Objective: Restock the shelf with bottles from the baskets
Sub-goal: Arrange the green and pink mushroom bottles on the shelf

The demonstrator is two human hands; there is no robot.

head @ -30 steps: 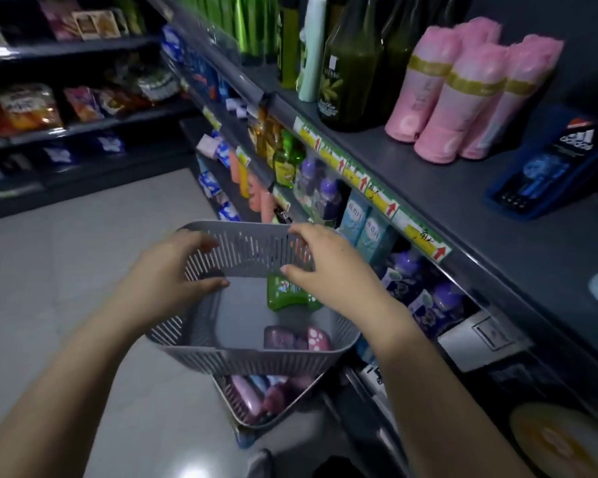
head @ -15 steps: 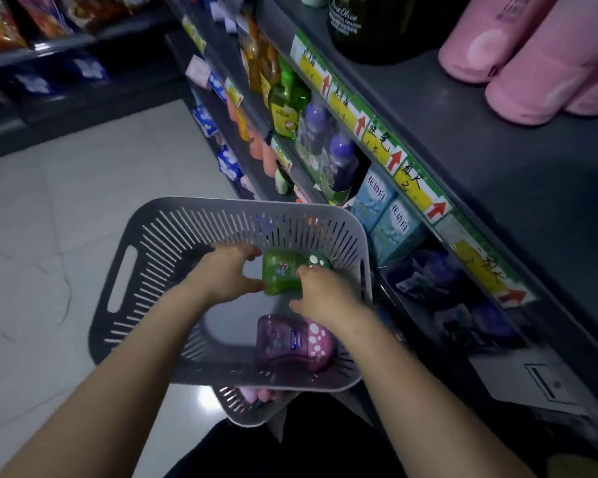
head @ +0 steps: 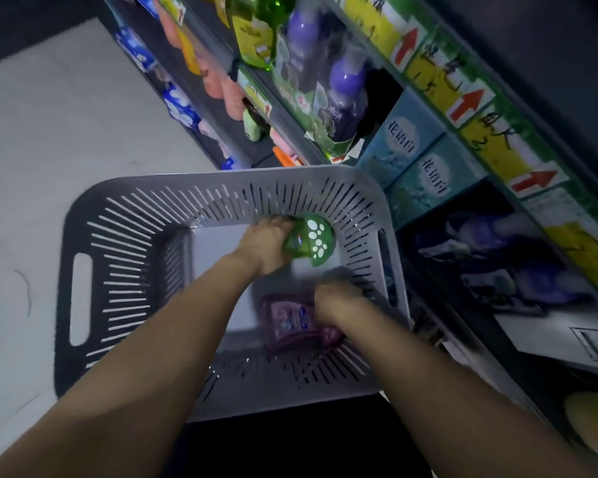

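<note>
Lying in the grey basket [head: 83, 236] beside the shelf [head: 325, 132], the green bottle [head: 309, 241] is gripped by the left hand [head: 268, 248], while the blurred right hand [head: 339, 300] closes over the purple bottle [head: 287, 322], its grip unclear.

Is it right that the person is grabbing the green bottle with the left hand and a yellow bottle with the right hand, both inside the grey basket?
Not quite. The head view shows the left hand on the green bottle inside the grey basket, but the bottle under the right hand is purple, not yellow. The rest is right.
</note>
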